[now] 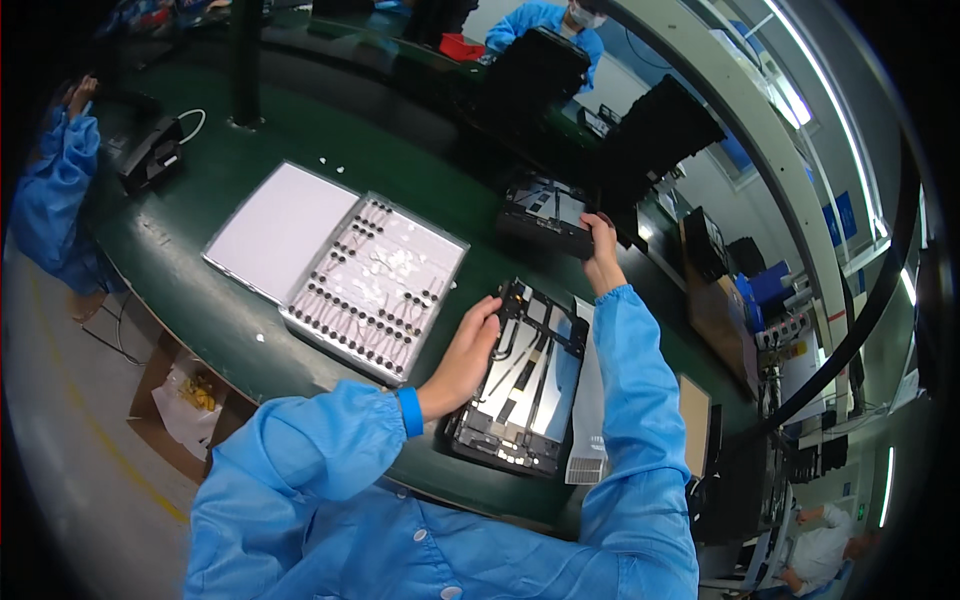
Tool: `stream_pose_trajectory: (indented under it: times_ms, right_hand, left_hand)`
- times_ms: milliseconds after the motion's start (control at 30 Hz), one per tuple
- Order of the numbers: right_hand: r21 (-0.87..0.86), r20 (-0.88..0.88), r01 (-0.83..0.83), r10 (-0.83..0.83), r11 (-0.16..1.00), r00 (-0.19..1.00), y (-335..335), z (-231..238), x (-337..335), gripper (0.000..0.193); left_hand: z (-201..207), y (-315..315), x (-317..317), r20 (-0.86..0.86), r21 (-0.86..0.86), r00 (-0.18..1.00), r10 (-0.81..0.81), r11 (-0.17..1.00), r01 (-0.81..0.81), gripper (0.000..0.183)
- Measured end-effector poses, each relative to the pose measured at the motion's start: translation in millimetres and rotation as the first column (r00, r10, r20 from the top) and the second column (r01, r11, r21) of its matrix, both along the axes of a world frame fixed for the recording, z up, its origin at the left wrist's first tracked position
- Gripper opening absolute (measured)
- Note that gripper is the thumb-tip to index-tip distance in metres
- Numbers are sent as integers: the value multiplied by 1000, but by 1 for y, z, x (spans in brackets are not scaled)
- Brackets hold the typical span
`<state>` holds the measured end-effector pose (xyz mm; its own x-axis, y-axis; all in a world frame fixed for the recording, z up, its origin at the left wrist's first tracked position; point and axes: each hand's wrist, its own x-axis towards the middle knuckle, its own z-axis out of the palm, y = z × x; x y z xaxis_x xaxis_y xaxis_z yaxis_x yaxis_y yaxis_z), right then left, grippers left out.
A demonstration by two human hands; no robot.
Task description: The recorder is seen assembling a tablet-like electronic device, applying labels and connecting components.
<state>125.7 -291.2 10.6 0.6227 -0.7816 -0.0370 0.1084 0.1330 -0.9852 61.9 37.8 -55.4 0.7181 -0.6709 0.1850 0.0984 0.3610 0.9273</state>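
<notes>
My left hand (462, 362), with a blue band at its wrist, grips the upper left edge of an opened tablet (525, 380). The tablet's silver inside, dark strips and circuit parts show; a black frame surrounds it. Farther off, my right hand (603, 252) is closed on the right end of a black tray (545, 235), on which another opened tablet (550, 198) lies. Part of its fingers is hidden behind the tray. Left of my left hand lies a shallow white tray (430, 245) with rows of small black round parts (345, 320) on thin pale leads.
A blank white panel (280, 230) adjoins the parts tray. A white strip (587, 440) lies under my right forearm. Tall black stacks (660, 135) stand at the back right. A black device (150, 158) stands far left. Co-workers in blue sit left and across; an open carton (165, 425) is below.
</notes>
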Motion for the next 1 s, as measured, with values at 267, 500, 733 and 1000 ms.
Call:
stream_pose_trajectory:
  times_ms: [267,500,733,1000]
  right_hand:
    - [-478,-151,24,-110,878,982,-11,-27,26,46]
    - [-516,-246,-398,314,758,917,24,39,-142,42]
    - [-366,-246,-244,159,898,956,44,-17,-290,49]
    - [-350,-207,-313,253,883,945,73,-20,-340,24]
  left_hand:
    - [8,8,-11,-156,-37,987,-44,999,39,48]
    - [49,27,-8,488,4,872,52,998,-62,63]
    - [95,-4,-29,869,369,243,-432,891,264,26]
    - [76,-47,-97,789,612,-119,-603,788,69,53]
